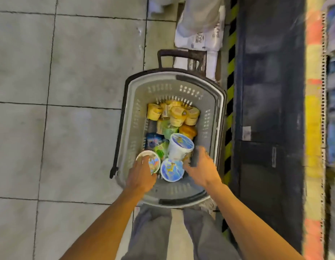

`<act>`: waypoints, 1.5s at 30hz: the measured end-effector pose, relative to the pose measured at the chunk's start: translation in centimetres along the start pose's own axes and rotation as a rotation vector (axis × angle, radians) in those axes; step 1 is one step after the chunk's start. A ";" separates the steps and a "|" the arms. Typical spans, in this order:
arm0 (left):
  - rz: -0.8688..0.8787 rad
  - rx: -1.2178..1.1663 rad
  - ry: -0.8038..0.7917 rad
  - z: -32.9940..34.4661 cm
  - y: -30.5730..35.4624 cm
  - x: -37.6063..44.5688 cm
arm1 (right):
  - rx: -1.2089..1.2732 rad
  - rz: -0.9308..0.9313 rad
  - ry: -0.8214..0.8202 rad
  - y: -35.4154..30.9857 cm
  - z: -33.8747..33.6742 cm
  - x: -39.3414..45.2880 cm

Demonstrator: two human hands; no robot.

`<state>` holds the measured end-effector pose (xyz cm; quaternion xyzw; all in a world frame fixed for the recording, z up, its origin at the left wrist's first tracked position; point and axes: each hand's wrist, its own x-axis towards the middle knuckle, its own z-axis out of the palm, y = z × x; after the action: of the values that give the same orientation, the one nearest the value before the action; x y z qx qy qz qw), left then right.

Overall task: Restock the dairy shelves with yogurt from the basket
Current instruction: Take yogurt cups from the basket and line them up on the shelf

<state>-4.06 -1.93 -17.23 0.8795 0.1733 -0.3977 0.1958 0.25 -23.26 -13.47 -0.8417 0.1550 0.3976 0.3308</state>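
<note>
— Reaching into the basket point(134, 113), both hands; where's the yogurt?

— Left hand point(142, 174) grips a tub point(150, 160) from above at the near left corner; right hand point(199, 167) hovers loose and empty, just beside a tilted white tub point(179, 149); a third point(171, 170) sits between them.

— Labels?

— Too blurred to read; blue lids, yellow cups point(174, 113) behind.

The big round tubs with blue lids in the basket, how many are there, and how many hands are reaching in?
Big tubs with blue lids: 3, one under the left hand, one lying flat, one tilted
Hands: 2, left hand, right hand
Total: 5
</note>
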 end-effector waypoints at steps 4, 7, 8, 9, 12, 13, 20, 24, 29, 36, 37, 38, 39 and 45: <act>-0.017 0.088 -0.044 4.3 -2.3 5.6 | 0.138 0.077 -0.011 2.3 5.0 5.7; -0.021 0.168 -0.045 5.9 -3.2 9.3 | 0.308 0.129 0.054 3.8 7.8 9.0; -0.014 0.191 -0.054 6.2 -3.5 10.5 | 0.352 0.131 0.087 4.2 8.6 9.9; -0.001 0.211 -0.069 6.4 -3.7 11.6 | 0.387 0.134 0.117 4.6 9.3 10.7; 0.055 0.226 -0.138 6.5 -4.1 14.3 | 0.519 0.163 0.196 5.0 10.8 12.5; 0.073 0.228 -0.170 6.4 -4.2 14.9 | 0.589 0.187 0.216 5.1 11.2 13.0; 0.162 0.213 -0.337 5.1 -4.2 17.2 | 0.824 0.224 0.246 5.2 12.1 14.2; 0.190 0.201 -0.332 4.1 -3.9 17.3 | 0.793 0.153 0.272 5.6 12.2 14.2; 0.213 0.160 -0.280 3.8 -3.8 17.1 | 0.762 0.126 0.318 5.9 12.3 14.2; 0.239 0.103 -0.276 2.1 -3.5 15.7 | 0.733 0.021 0.378 5.6 12.0 12.9; 0.236 0.081 -0.280 1.7 -3.5 15.3 | 0.735 0.005 0.383 5.4 11.7 12.4; 0.233 0.055 -0.279 1.3 -3.5 14.8 | 0.736 -0.013 0.391 5.2 11.4 11.9; 0.231 0.026 -0.272 0.8 -3.4 14.3 | 0.736 -0.034 0.400 4.8 11.0 11.2; 0.165 -0.284 -0.140 -2.5 -2.3 12.9 | 0.734 -0.112 0.423 3.1 7.6 6.9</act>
<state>4.50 3.21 -26.10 0.8243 0.1408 -0.4121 0.3618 -1.33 -20.32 -23.66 -0.7383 0.3047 0.1164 0.5904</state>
